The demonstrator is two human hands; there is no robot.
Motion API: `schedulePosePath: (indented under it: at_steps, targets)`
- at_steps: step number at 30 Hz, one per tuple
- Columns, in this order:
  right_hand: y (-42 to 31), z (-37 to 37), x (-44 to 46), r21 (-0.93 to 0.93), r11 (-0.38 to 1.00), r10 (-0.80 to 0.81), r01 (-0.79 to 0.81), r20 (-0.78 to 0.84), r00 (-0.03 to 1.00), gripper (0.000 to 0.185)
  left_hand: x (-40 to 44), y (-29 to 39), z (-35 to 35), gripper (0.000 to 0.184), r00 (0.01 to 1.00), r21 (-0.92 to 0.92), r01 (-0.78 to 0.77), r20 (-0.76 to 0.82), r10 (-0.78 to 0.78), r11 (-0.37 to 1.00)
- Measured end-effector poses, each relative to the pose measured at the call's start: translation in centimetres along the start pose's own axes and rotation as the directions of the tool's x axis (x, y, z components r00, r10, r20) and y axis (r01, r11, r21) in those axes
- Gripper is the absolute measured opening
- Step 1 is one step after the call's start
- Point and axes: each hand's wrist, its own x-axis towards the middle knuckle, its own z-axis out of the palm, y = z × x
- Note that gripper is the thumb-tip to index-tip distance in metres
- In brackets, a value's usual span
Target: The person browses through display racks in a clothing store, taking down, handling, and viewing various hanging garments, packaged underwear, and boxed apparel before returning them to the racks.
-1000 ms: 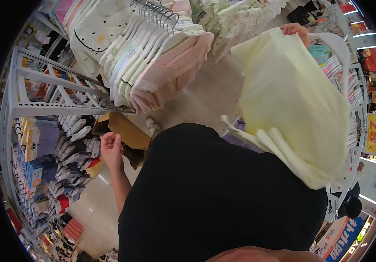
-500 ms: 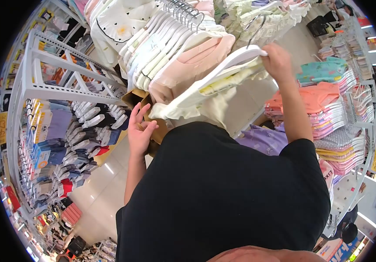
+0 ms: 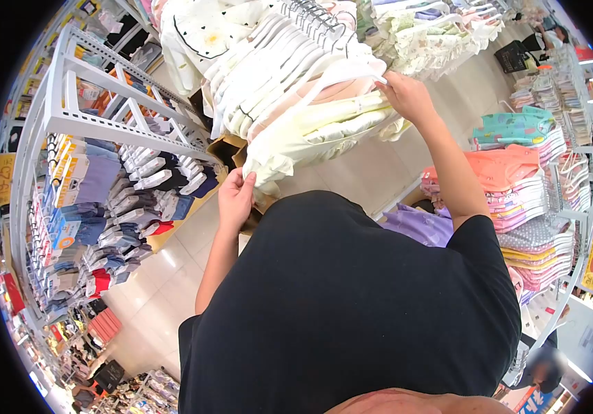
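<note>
My right hand (image 3: 409,99) is closed round the right end of a white clothes hanger (image 3: 338,74). From this hanger hangs a pale yellow garment (image 3: 310,132) with ruffled edges, stretched across in front of my chest. At its left end, my left hand (image 3: 236,198) pinches the ruffled edge between thumb and fingers. Just behind is a row of light garments on white hangers (image 3: 269,69), with a peach one (image 3: 314,96) nearest and partly covered by the yellow one. Their metal hooks (image 3: 324,27) crowd together at the top.
To the left, a white metal rack (image 3: 124,127) carries hanging socks or small clothes (image 3: 93,183). A brown cardboard box (image 3: 226,150) stands below the garment row. On the right hang orange tops (image 3: 483,169), a green one (image 3: 514,127) and purple fabric (image 3: 420,224). Tiled floor (image 3: 165,276) shows between.
The held garment has swung up against the hanging row and now faces me more broadly. My left hand, earlier open beside it, has closed on its edge. My right hand has shifted slightly left.
</note>
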Motion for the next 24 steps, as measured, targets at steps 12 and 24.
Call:
schedulePosePath:
  at_steps: [12, 24]
  targets:
    - [3.6, 3.7, 0.3, 0.009, 0.999, 0.030, -0.032, 0.173, 0.984, 0.018, 0.8, -3.6, 0.0, 0.017, 0.992, 0.149, 0.096, 0.063, -0.107, 0.984]
    - [3.3, 7.2, 2.8, 0.038, 0.996, 0.070, -0.079, 0.195, 0.978, 0.028, 3.1, -8.9, -2.2, 0.021, 0.999, 0.204, 0.007, -0.051, 0.003, 0.979]
